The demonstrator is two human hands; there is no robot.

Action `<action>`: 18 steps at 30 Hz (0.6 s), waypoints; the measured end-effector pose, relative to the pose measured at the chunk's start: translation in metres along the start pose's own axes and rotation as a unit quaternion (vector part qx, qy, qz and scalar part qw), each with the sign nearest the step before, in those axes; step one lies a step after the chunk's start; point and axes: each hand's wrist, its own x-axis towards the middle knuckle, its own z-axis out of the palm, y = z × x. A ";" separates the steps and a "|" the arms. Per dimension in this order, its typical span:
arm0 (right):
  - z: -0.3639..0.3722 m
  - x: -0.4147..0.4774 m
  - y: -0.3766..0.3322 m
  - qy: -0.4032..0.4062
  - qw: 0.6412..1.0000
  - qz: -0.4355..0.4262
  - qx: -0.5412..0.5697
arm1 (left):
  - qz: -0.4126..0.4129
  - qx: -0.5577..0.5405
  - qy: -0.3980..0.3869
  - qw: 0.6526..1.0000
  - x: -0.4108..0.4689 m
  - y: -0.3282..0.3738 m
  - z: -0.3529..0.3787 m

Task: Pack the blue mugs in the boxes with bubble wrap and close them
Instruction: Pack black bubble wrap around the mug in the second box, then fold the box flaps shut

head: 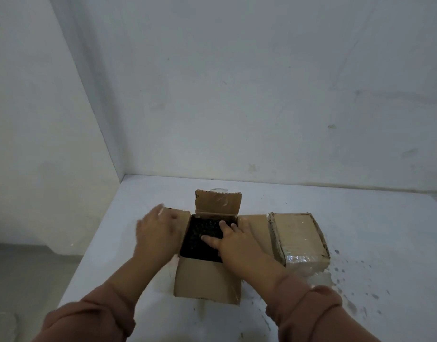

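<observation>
The right hand (233, 239) presses flat on dark wrap (202, 239) inside the open box (207, 280), the left hand (155, 230) lies open on its left flap (181, 215), holding nothing.

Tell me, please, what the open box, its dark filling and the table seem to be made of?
Open box: brown cardboard, matte, with bent flaps and raw edges. Filling: dark and bumpy, probably bubble wrap, though blurred. Table: smooth white surface, faintly glossy, speckled with marks; material unclear.
</observation>
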 end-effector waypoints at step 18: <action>-0.005 -0.007 0.000 -0.027 0.999 0.015 0.045 | 0.110 0.056 -0.147 0.981 -0.032 0.035 0.009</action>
